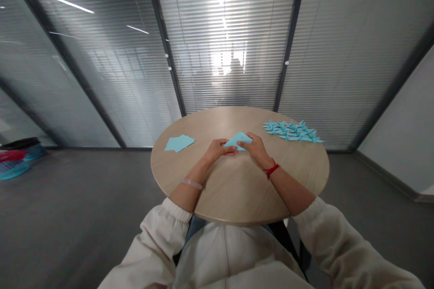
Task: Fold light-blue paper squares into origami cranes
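Between my hands, over the middle of the round table, is a light blue sheet of origami paper (239, 137), folded to a pointed shape. My left hand (219, 148) grips its left corner, thumb on top and fingers underneath. On the right side, my right hand (255, 146) pinches the paper with its thumb across the face; some of its fingers are hidden behind the sheet. Loose blue paper sheets (179, 143) lie flat at the left of the table. Several folded blue paper cranes (291, 131) are grouped at the far right.
The round wooden table (230, 194) has its near edge close to my lap. Behind it stand glass partitions with blinds (227, 86). On the floor at far left are blue and red baskets (15, 167). A white wall (403, 135) rises at the right.
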Available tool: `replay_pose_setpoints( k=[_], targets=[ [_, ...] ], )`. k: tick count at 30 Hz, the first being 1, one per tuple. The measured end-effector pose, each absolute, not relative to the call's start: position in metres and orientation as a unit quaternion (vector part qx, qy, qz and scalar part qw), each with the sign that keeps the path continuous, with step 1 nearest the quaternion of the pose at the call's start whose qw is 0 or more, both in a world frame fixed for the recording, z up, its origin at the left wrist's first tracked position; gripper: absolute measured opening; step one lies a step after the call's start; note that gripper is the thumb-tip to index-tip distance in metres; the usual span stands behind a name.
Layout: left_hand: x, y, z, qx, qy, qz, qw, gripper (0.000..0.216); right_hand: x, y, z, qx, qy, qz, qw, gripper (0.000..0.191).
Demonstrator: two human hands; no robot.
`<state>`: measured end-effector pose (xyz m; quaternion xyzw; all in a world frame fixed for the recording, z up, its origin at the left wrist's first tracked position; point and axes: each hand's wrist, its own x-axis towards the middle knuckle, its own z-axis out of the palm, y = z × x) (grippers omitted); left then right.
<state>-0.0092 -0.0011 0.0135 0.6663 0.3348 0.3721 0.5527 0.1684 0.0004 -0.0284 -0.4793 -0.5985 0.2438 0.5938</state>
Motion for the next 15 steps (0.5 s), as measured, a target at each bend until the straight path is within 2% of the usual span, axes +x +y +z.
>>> replay_pose_setpoints(
  k=[7, 15],
  targets=[
    [-0.011, 0.007, 0.012, 0.624, 0.330, 0.466, 0.534, 0.040, 0.169, -0.001, -0.027, -0.470, -0.543, 0.277, 0.638, 0.040],
    [-0.012, 0.017, 0.006, 0.568, 0.314, 0.525, 0.551, 0.036, 0.167, -0.002, -0.028, -0.436, -0.546, 0.327, 0.636, 0.039]
  ],
)
